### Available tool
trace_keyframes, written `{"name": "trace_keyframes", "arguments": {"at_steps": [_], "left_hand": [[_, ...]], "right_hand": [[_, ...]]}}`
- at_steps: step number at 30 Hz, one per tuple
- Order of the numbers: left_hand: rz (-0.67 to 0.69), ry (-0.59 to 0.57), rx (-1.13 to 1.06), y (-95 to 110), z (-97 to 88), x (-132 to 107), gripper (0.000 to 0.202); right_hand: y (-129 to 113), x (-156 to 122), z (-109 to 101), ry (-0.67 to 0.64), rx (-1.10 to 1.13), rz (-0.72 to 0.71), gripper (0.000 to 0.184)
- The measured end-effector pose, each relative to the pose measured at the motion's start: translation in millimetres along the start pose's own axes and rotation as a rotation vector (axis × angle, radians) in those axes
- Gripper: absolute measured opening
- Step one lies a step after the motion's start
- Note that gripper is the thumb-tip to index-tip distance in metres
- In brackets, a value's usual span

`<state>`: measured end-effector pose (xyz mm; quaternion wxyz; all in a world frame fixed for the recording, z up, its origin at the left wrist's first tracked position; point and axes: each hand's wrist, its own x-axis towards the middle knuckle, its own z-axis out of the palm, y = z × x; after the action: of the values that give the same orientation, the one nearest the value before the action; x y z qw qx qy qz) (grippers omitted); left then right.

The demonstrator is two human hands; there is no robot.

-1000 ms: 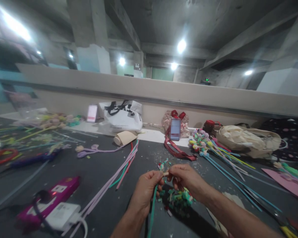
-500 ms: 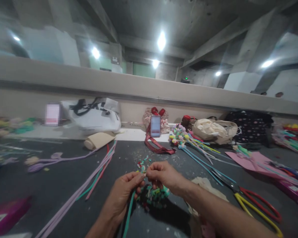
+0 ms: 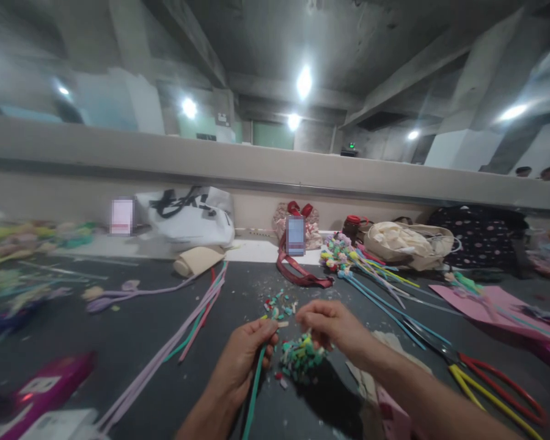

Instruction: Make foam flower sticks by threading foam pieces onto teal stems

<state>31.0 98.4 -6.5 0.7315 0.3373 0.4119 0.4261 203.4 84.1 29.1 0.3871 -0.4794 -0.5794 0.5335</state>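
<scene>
Broadly, a dark grey matte table point(image 3: 119, 330) fills the lower view, dusted with pale crumbs and running back to a long beige ledge point(image 3: 256, 165). Against that ledge slumps a white soft bag point(image 3: 190, 217) with black straps; further right sits a cream crumpled cloth bag point(image 3: 410, 241). A flat pink sheet point(image 3: 481, 302) lies at the right edge. Long thin lilac and pink strips point(image 3: 183, 333) run diagonally across the left half, smooth and ribbon-like. A bundle of slim sticks with fuzzy multicoloured heads point(image 3: 348, 256) fans out right of centre. Scissors with red and yellow loop handles point(image 3: 490, 382) lie at lower right. A glossy magenta box point(image 3: 46, 388) shows at lower left, blurred.

The left hand point(image 3: 245, 360) is curled, thumb and forefinger pressed together on a thin green stem point(image 3: 253, 397) that drops straight toward the bottom edge. The right hand point(image 3: 332, 324) is closed in a pinch just above a small clump of green, pink and white cut bits point(image 3: 300, 357); what exactly sits between its fingertips cannot be told, possibly a pale scrap. That clump rests on the table between and just below both hands. A looser scatter of tiny coloured bits point(image 3: 277, 304) lies just beyond the hands.
</scene>
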Motion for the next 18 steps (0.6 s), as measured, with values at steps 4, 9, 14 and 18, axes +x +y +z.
{"name": "trace_keyframes", "arguments": {"at_steps": [4,9,14,18], "left_hand": [[0.018,0.058,0.019,-2.4,0.4,0.7,0.021],[-0.001,0.043,0.025,-1.2,2.5,-0.9,0.021],[0.004,0.052,0.02,2.0,2.3,0.0,0.017],[0.005,0.055,0.052,1.5,0.0,3.3,0.016]], "right_hand": [[11.5,-34.6,-35.9,0.18,-0.123,0.02,0.021],[37.3,-91.6,-84.9,0.302,-0.242,0.119,0.028],[53.4,-156.9,-149.0,0.578,-0.519,0.164,0.032],[69.2,-200.6,-190.7,0.771,-0.996,0.187,0.029]]}}
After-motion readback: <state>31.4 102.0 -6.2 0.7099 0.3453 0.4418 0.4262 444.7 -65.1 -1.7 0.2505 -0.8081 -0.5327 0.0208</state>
